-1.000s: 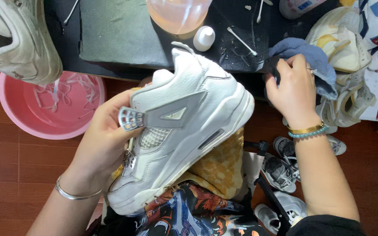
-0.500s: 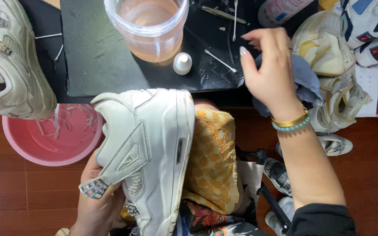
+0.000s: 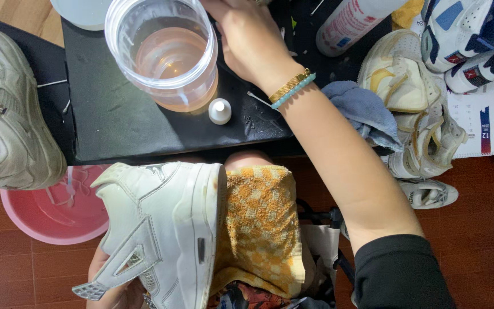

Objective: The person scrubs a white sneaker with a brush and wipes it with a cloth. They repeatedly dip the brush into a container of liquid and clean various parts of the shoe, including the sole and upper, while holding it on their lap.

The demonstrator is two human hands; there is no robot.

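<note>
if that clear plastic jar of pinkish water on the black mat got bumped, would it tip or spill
The clear plastic jar looks wide and squat, so it would probably slide on the black mat rather than tip. It appears lidless and holds liquid, so a bump could slosh it out. The liquid likely makes it fairly heavy.

Place looking like small sneaker-cleaning workshop, possibly home-run. Worn sneakers piling up at right (image 3: pixel 430 114), another grey sneaker (image 3: pixel 7 109) lying at left on black work mat (image 3: pixel 121 126). Clear tub of water (image 3: pixel 167 51) standing on mat beside small white bottle (image 3: pixel 219 111) and spray can (image 3: pixel 353 20). Cotton swabs (image 3: pixel 52 83) lying scattered on mat. Pink basin (image 3: pixel 52 212) sitting on red-brown wood floor (image 3: pixel 481 240), laces soaking inside. Yellow checked towel (image 3: pixel 258 229) covering lap, blue rag (image 3: pixel 361 111) waiting near shoe pile.
</note>
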